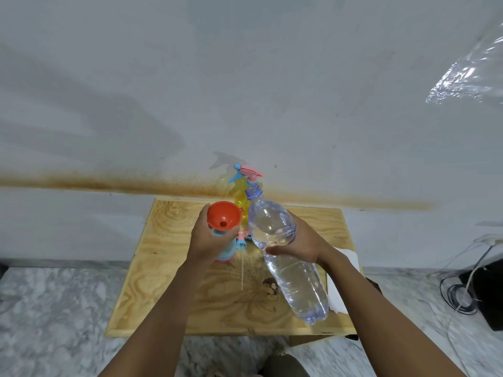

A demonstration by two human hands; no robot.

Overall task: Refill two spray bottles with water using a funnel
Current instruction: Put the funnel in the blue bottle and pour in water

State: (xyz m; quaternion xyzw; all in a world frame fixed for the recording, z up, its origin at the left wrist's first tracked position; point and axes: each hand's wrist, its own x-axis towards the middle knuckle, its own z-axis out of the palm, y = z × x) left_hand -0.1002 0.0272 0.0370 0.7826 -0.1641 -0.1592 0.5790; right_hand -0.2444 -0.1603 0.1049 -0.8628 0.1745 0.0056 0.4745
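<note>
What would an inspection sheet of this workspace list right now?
Surface: wooden board, dark marks near the middle.
Job's things: orange funnel sits in blue spray bottle; yellow spray bottle stands behind; removed spray head with tube lies on the board; water bottle tilted.
Clutter: white paper at the board's right edge.
Hands: left hand grips the blue spray bottle's neck; right hand grips the water bottle.
Cables: coiled cables on the marble floor, right.
Surroundings: white wall with a brown streak.
</note>
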